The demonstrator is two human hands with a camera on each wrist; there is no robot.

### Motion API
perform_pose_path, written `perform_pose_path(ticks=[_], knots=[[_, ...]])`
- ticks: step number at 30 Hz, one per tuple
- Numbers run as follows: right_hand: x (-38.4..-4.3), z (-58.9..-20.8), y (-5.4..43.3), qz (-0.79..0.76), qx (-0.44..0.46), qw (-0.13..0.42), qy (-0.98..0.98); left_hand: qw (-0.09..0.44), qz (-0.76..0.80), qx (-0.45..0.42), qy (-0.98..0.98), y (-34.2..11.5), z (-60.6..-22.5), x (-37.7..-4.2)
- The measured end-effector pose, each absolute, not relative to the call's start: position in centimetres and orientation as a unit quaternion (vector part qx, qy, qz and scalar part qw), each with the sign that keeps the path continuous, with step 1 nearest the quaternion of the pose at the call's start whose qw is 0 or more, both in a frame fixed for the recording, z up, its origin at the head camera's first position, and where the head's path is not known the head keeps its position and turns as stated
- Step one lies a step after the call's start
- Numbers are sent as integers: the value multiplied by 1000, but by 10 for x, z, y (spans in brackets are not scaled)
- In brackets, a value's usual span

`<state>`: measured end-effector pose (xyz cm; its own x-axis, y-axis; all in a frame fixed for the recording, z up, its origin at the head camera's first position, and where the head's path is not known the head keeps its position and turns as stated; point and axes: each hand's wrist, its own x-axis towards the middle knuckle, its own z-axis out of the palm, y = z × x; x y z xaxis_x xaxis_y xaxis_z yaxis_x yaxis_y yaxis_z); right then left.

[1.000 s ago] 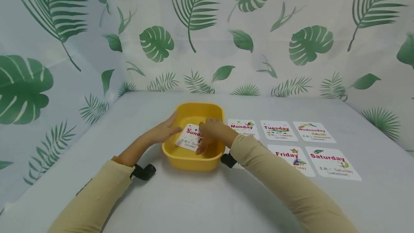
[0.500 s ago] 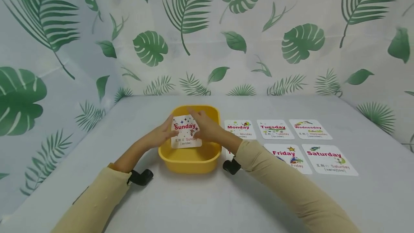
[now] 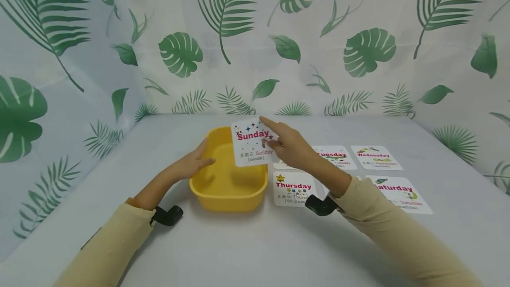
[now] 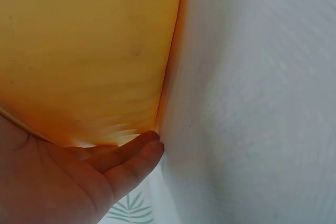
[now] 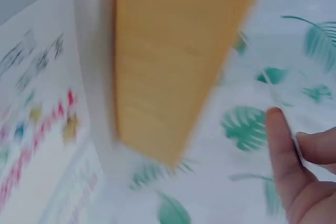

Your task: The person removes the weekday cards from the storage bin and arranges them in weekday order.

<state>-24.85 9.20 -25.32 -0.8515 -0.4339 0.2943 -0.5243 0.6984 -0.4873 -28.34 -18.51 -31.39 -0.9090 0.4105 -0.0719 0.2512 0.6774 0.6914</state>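
Observation:
My right hand [image 3: 281,141] pinches a white "Sunday" card [image 3: 252,146] and holds it upright in the air over the right rim of the yellow basin [image 3: 227,198]. My left hand [image 3: 198,159] rests against the basin's left wall with relaxed fingers [image 4: 128,157], and holds nothing. Nothing shows inside the basin. In the blurred right wrist view my fingers [image 5: 286,161] hover above the basin [image 5: 173,61] and a card [image 5: 37,129] lying on the table.
White day cards lie flat right of the basin: Thursday [image 3: 293,188], Tuesday [image 3: 334,156], Wednesday [image 3: 374,157] and Saturday [image 3: 398,193]. My right arm hides others. A grey table [image 3: 255,247] is walled by leaf-print cloth [image 3: 239,34].
My right hand lifted the Sunday card out of the basin and carried it up and to the right. My left hand let go of the card and stays at the basin's left side.

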Motion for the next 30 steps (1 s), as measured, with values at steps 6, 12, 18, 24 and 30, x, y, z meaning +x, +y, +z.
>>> perform_pose_path(ticks=[6,12,18,24,30], knots=[[-207,-246,158,259,240,34,-935,121,363,187,905,-186,-310,-287],[-169,-276,218,289,223,-47,-930,122,357,179,909,-186,-312,-287],[-140,-305,253,237,194,-96,-947,124,352,182,910,-186,-313,-286],[-128,-315,266,191,155,-120,-962,121,351,172,913,-187,-312,-284],[-124,-322,270,98,151,-145,-973,128,356,170,910,-184,-311,-282]])
